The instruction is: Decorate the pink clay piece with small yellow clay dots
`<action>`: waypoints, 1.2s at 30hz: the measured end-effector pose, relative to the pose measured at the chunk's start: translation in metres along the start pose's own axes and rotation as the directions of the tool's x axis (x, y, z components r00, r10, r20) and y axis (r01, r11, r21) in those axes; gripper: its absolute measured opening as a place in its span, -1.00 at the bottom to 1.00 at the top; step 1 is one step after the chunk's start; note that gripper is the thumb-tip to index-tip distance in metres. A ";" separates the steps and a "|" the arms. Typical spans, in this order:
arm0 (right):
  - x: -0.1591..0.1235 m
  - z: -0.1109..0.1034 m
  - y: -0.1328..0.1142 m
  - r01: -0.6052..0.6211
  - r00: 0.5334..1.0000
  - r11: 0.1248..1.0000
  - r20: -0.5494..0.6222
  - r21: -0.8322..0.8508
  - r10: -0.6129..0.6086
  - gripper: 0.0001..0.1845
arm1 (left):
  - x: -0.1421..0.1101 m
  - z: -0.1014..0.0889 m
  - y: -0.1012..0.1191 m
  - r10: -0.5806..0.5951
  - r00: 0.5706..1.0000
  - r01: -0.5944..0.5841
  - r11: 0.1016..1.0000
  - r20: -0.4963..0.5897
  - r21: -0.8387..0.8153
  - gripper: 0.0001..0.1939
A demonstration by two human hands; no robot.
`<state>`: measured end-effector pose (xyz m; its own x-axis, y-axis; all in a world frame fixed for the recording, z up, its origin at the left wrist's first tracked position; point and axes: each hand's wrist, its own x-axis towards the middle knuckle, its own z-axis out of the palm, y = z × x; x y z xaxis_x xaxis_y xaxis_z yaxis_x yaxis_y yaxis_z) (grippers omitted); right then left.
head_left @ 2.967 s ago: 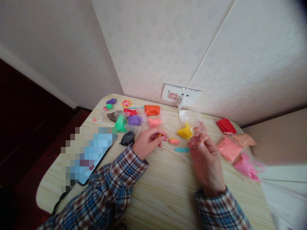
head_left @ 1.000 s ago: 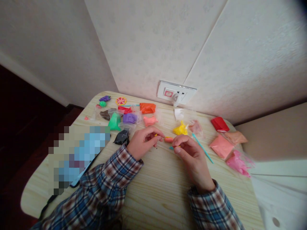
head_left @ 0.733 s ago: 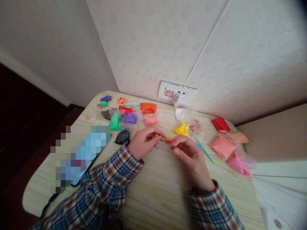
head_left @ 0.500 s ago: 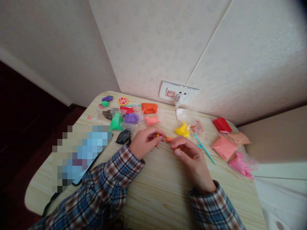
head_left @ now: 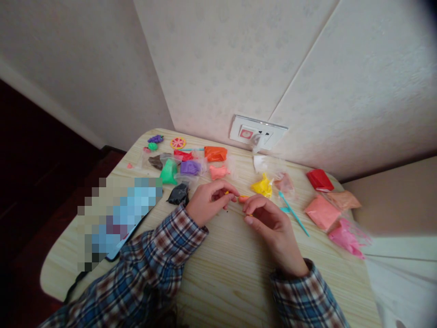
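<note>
My left hand (head_left: 212, 201) is closed above the middle of the table, with a bit of yellow clay (head_left: 226, 192) showing at its curled fingers. To the right, my right hand (head_left: 271, 222) pinches a tiny yellow-orange piece of clay (head_left: 250, 215) between thumb and fingertips. A small orange clay piece (head_left: 243, 199) sits between the two hands, partly covered by the right fingers. Just behind the right hand lies a bag of yellow clay (head_left: 262, 186). A turquoise modelling tool (head_left: 294, 214) rests to its right.
Bags of black (head_left: 178, 193), green (head_left: 169, 172), purple (head_left: 190, 167) and orange clay (head_left: 215, 154) lie back left. Red (head_left: 320, 180), salmon (head_left: 322, 212) and pink bags (head_left: 346, 238) lie right. A clay grape bunch (head_left: 155, 139), a round clay slice (head_left: 178, 143) and a blurred phone-like object (head_left: 131, 216) are left.
The whole view has shifted slightly, so the table's things appear a little further right. My right fingertips have moved slightly on the small piece; both hands stay close together.
</note>
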<state>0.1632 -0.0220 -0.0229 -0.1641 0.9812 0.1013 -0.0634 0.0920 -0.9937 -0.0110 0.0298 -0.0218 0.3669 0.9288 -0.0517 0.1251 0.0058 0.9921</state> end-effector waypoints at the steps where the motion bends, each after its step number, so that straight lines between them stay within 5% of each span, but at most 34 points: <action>1: 0.000 0.000 0.000 0.002 1.000 1.000 -0.003 0.001 -0.002 -0.94 | 0.000 0.000 0.000 0.002 1.000 -0.002 1.000 0.000 0.002 -0.91; 36: 0.000 -0.001 -0.002 0.051 0.997 0.999 0.055 -0.017 -0.050 -0.94 | 0.000 0.001 0.004 -0.012 1.000 0.012 1.000 -0.001 -0.022 -0.93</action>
<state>0.1640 -0.0226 -0.0205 -0.2148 0.9645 0.1538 -0.0553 0.1452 -0.9879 -0.0094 0.0292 -0.0180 0.3648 0.9289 -0.0638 0.1094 0.0253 0.9937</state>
